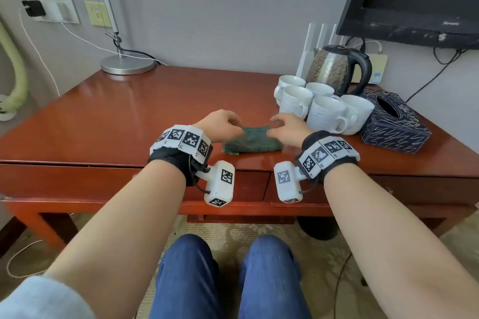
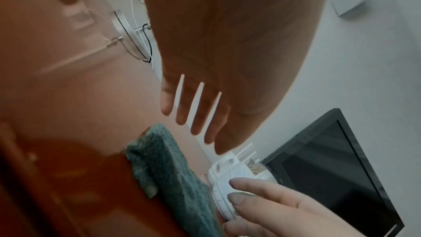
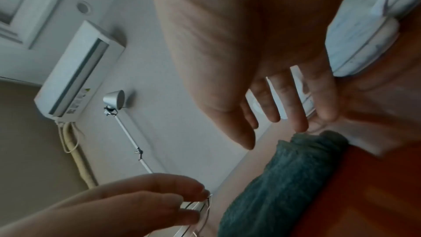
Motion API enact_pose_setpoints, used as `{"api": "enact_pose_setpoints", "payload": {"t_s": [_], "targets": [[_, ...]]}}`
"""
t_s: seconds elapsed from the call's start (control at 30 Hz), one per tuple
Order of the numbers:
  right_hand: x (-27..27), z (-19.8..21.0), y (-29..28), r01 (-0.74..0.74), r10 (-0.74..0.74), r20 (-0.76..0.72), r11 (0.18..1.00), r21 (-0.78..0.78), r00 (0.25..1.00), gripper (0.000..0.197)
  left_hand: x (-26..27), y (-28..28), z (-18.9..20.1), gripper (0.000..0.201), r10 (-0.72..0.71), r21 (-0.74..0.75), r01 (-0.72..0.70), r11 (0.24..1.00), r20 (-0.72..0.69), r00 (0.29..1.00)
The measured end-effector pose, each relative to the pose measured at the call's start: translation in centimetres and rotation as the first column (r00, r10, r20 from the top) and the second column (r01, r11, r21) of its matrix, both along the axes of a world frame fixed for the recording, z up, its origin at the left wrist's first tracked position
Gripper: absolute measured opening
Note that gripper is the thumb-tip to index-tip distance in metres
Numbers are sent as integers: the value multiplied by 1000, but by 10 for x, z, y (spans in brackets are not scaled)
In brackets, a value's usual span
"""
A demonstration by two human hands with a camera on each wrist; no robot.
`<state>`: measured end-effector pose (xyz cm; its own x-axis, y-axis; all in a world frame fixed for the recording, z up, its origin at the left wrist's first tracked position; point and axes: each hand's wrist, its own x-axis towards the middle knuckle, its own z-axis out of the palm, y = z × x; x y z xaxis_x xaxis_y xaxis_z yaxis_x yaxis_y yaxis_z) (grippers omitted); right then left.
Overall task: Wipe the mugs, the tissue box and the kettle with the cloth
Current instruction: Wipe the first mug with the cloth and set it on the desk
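- I'm right at the start here: the cloth [image 1: 252,140] lies folded on the counter [image 1: 134,114], near its front edge, and nothing about the pictures tells me any wiping is done yet.
- My left hand [image 1: 220,125] hangs over the cloth's left end, and in the left wrist view its fingers [image 2: 198,107] are straight and spread, holding nothing, so a wide grip.
- My right hand [image 1: 287,129] sits over the right end; the right wrist view shows its fingers [image 3: 296,107] loose and apart just above the fabric, so that grip is wide too and empty.
- Whether either fingertip already touches the cloth, I cannot tell from these angles.
- The mugs [image 1: 321,106], five that I can count, stand clustered to the right of the cloth, close to my right hand.
- The kettle [image 1: 337,67] stands behind them by the wall, and the tissue box [image 1: 394,124] is just beside the mugs on the far right.
- My judgement: picking up the cloth comes first, then mugs, box and kettle are all left to do.
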<state>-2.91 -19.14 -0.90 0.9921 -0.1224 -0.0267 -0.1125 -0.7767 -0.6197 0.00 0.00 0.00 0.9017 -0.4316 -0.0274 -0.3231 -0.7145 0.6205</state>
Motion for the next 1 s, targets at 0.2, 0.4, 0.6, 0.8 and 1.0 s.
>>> {"api": "enact_pose_setpoints", "payload": {"t_s": [0.2,0.4,0.6,0.8,1.0], "targets": [[28,-7,-7,17,-16,-59,1000,17,998,60,26,-17,-7,51,-35,35,37,999,-58,998],[47,-9,-10,-58,47,-148,995,-76,988,61,39,-26,-15,61,-57,184,72,980,-89,994],[57,-12,-7,-51,36,-121,991,-124,992,31,46,-24,-17,59,-68,218,82,972,-74,995],[59,-12,-10,39,-37,36,997,-59,999,18,52,-23,-15,26,-55,84,56,995,-20,998],[58,13,-4,31,-40,103,996,84,994,9,55,-21,-9,6,11,-99,-8,995,28,1000]]}}
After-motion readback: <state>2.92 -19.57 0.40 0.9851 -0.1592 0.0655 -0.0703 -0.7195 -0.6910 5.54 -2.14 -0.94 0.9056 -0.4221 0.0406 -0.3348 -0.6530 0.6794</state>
